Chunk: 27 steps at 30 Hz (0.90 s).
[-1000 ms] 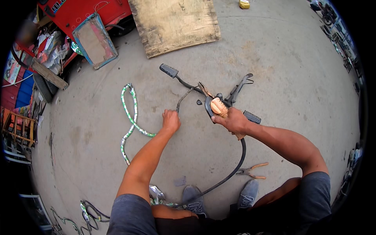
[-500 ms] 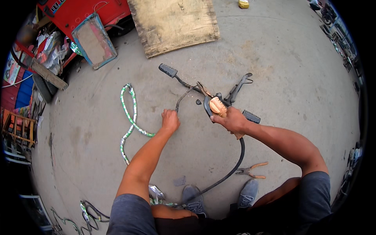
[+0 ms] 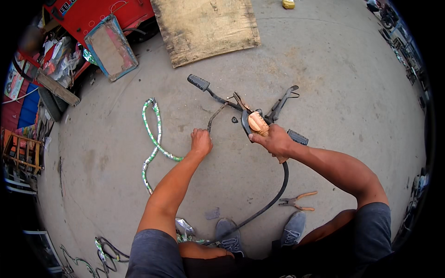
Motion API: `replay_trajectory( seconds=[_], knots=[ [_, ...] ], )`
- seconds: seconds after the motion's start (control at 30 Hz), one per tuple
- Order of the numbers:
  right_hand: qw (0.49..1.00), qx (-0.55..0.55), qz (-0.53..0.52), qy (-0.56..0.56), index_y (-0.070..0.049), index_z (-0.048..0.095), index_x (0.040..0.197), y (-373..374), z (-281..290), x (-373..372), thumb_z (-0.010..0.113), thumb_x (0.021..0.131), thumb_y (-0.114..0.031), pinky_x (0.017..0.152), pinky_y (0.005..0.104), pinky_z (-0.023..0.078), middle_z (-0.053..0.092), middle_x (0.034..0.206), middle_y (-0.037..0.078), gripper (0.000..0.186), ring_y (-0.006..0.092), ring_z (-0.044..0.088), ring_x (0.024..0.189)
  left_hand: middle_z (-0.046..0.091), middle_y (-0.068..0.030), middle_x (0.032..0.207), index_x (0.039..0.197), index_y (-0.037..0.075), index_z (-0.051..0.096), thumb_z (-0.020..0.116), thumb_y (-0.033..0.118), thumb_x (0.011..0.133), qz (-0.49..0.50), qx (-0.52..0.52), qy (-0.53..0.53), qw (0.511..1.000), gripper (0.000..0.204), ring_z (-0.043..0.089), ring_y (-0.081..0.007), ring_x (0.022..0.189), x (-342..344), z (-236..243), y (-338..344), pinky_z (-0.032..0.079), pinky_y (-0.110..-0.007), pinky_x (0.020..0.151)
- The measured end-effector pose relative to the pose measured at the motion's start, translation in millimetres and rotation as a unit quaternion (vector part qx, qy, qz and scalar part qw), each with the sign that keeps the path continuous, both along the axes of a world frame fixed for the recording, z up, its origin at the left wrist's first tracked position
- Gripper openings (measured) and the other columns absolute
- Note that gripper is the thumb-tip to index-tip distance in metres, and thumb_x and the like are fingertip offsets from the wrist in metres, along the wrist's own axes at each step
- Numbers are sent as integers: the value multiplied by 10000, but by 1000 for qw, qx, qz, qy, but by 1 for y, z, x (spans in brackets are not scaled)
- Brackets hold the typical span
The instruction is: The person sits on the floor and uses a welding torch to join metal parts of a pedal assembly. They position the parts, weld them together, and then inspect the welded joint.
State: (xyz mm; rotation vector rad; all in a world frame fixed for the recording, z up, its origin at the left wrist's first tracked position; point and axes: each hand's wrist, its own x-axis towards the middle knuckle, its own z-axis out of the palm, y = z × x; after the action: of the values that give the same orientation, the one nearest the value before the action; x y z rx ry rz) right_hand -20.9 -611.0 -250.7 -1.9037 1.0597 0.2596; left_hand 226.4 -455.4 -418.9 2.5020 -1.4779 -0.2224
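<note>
Two bare hands are at work over the grey concrete floor, and both are shut on parts of the same piece. The right hand has its fingers wrapped around a pale wooden handle, apparently of a tool, pressed against the middle of a black metal handlebar with rubber grips and levers, which lies on the ground just beyond the person's reach line, centre of the scene. That closed grip looks meant to pin or work the joint there, though exactly what the tool head does is hidden. The left hand is clenched on a thin dark cable running up to the bar, seemingly holding it taut and out of the way. A thick black hose curves from the bar back toward the grey shoes near the body. Orange-handled pliers lie near right, within easy pickup. A green-and-silver wrapped cord snakes on the left, apart from the hand. Far off, a worn plywood board lies flat, with a framed panel leaning by red bodywork.
</note>
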Motion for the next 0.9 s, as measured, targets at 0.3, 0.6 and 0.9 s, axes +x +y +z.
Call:
replay_trajectory(
  seconds=[0.3,0.6,0.9],
  knots=[
    [1000,18,-2,-2,47,604,740,2,4,0,688,801,-590,471,344,526,607,594,117,646,205,635,496,644,-193,992,886,-4,674,683,111,772,4,15,18,1000,162,522,-356,1055,1,0,1,412,-474,906],
    [999,30,4,15,41,610,732,0,-1,-1,682,812,-586,448,340,521,612,612,131,637,210,633,482,636,-203,990,880,-16,673,662,80,776,3,13,21,1000,142,526,-366,1041,0,1,0,411,-490,911],
    [999,21,6,32,30,619,783,1,1,-1,668,823,-598,487,332,527,602,590,93,631,191,622,483,640,-201,984,874,-22,679,670,90,777,2,11,16,1000,148,527,-362,1049,-1,1,-1,412,-489,909]
  ],
)
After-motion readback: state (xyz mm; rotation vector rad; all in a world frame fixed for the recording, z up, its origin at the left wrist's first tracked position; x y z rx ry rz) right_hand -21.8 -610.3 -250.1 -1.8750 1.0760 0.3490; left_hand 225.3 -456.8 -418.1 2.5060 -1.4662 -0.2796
